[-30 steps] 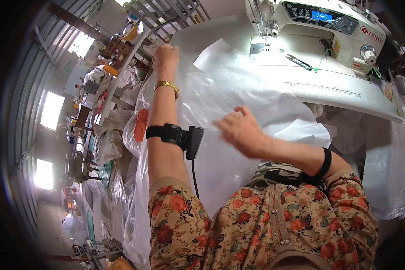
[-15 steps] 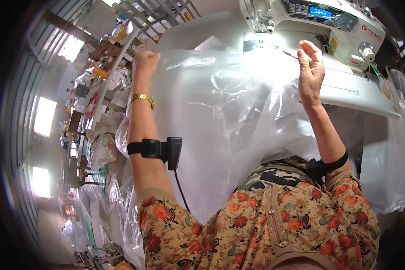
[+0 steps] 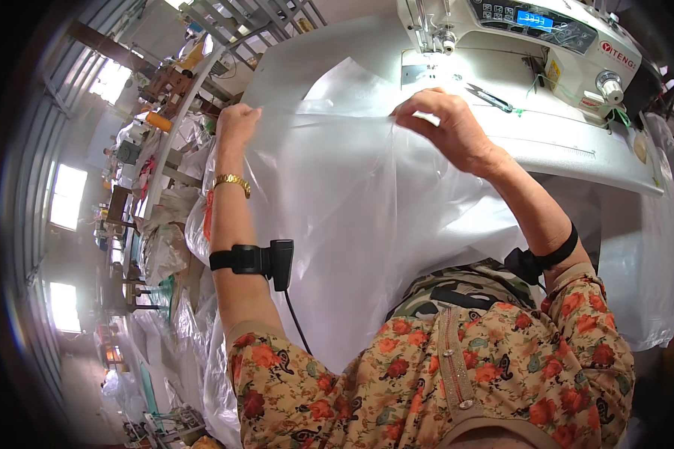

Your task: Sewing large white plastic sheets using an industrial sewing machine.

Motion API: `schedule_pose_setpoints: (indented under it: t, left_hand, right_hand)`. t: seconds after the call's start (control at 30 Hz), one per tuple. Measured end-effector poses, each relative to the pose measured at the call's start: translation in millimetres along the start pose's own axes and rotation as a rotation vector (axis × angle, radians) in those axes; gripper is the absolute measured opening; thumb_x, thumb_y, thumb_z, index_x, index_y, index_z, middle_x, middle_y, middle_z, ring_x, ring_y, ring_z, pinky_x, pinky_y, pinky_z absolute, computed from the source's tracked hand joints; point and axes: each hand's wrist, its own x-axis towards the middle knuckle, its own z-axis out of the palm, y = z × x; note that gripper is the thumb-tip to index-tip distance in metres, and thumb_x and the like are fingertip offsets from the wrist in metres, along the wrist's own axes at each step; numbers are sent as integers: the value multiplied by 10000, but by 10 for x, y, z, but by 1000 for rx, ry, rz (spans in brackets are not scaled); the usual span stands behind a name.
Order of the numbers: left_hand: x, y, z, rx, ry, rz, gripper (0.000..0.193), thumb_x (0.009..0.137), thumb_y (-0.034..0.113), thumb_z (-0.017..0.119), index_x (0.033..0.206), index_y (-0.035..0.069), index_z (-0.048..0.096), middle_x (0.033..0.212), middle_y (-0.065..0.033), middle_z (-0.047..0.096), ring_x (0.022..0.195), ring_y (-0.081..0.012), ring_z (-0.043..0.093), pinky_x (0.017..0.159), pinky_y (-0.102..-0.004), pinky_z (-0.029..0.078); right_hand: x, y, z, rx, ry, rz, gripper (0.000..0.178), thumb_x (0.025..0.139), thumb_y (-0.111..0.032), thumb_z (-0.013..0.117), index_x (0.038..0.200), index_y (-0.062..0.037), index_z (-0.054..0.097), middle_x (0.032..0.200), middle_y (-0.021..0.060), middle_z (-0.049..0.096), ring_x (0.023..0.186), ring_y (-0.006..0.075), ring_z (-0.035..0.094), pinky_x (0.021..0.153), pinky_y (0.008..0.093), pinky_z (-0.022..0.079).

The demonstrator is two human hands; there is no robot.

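A clear plastic sheet (image 3: 329, 194) hangs over the front of the sewing table and down across my lap. My left hand (image 3: 237, 123) is closed on its far left corner. With thumb and fingers pinched, my right hand (image 3: 449, 126) grips the same far edge further right, so the edge runs nearly straight between both hands. Just beyond my right hand stands the needle area of a white sewing machine (image 3: 532, 34), brightly lit. Small thread snips (image 3: 490, 98) lie on the table to the right of the needle.
A pale translucent piece (image 3: 348, 86) lies on the grey tabletop (image 3: 299, 56) beyond the sheet. More clear plastic (image 3: 636, 277) hangs at the right. Metal racks (image 3: 258, 26) and cluttered benches with bundled plastic (image 3: 165, 251) stand along the left.
My right hand has moved left from beside the needle and now pinches the sheet's edge. The sheet's far edge has come nearer to me, uncovering the needle area and the snips.
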Motion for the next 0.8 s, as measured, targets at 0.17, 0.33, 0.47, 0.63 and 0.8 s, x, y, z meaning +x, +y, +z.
schedule_pose_setpoints:
  t: [0.17, 0.33, 0.47, 0.63, 0.8]
  left_hand:
    - [-85, -171, -37, -9, 5, -52, 279, 835, 240, 712, 721, -10, 661, 600, -3, 557, 545, -93, 465, 509, -297, 378]
    - [-143, -153, -80, -231, -40, -122, 261, 857, 248, 703, 726, 26, 659, 589, 47, 503, 530, -62, 420, 483, -255, 324]
    - [-199, -72, -195, -322, -35, -99, 251, 871, 260, 701, 744, 47, 668, 596, 72, 481, 535, -42, 399, 483, -232, 301]
    - [-275, -55, -432, -508, 24, -71, 234, 896, 247, 708, 770, 53, 672, 559, 85, 457, 489, -15, 358, 445, -207, 243]
    - [-341, -18, -561, -546, 38, -70, 239, 915, 265, 696, 763, 84, 659, 541, 109, 405, 462, 2, 294, 438, -202, 167]
  right_hand:
    - [5, -88, -114, -35, -138, 69, 121, 887, -178, 685, 893, -57, 688, 821, 99, 706, 800, 255, 675, 840, 382, 499]
    - [-155, 64, -36, -431, -125, -63, 390, 843, -266, 722, 1170, -82, 616, 1289, 119, 589, 1213, 277, 530, 1019, 425, 394]
    - [-308, 273, 28, -800, -154, 133, 549, 821, -297, 734, 1284, -57, 558, 1434, 122, 454, 1323, 304, 413, 1060, 429, 341]
    - [-393, 522, -116, -538, -60, 220, 171, 869, -104, 673, 1027, -41, 656, 1107, 129, 674, 1163, 232, 571, 985, 378, 417]
    - [-378, 660, -283, 291, 136, 471, 224, 984, -216, 589, 973, 2, 636, 1023, 104, 689, 1006, 174, 652, 858, 329, 517]
